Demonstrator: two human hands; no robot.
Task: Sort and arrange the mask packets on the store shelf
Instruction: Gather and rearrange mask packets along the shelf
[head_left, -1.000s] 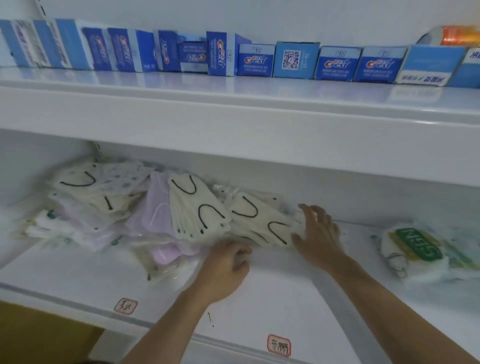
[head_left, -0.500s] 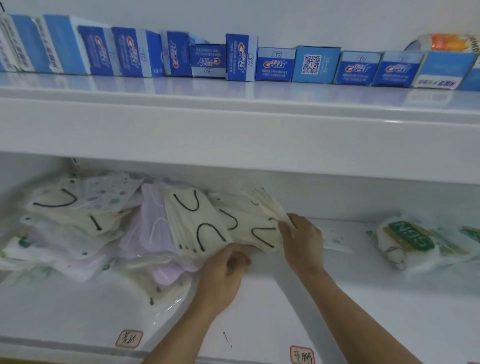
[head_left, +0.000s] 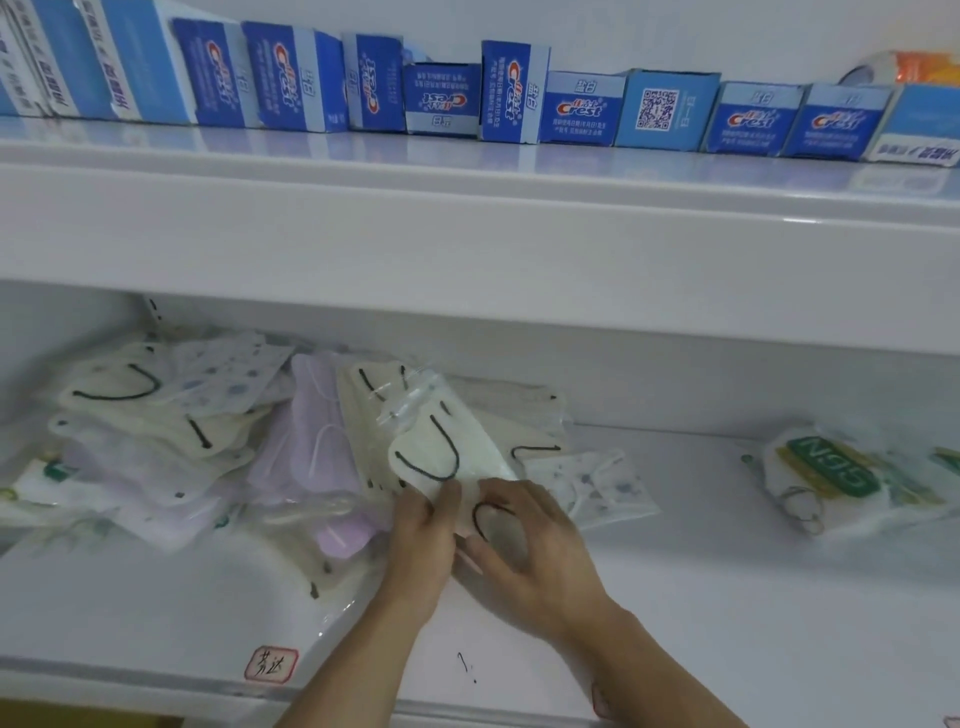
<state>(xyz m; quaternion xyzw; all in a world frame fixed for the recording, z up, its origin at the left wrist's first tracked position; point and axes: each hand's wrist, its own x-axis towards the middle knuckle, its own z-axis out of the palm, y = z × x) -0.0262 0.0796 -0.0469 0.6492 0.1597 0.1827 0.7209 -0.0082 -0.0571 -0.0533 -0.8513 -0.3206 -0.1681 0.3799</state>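
Nearest, at the front lip of the white lower shelf (head_left: 727, 597), a red-bordered label sticker (head_left: 270, 664) is sitting left of the person's forearms. Just beyond it, the left hand (head_left: 423, 545) and the right hand (head_left: 535, 551) are meeting over a cream mask packet with black ear loops in clear plastic (head_left: 441, 457); the left thumb and fingers are pinching its near edge, while the right fingers are curling over its lower part, thumb underneath. Left of that packet, a loose heap of cream, lilac and spotted mask packets (head_left: 171, 441) is sprawling across the shelf. Right of it, a spotted white packet (head_left: 597, 483) is lying flat, and well apart further right a green-labelled clear bundle (head_left: 831, 478) is resting. Farthest back, on the upper shelf (head_left: 467, 218), a row of blue toothpaste boxes (head_left: 582, 109) is standing.
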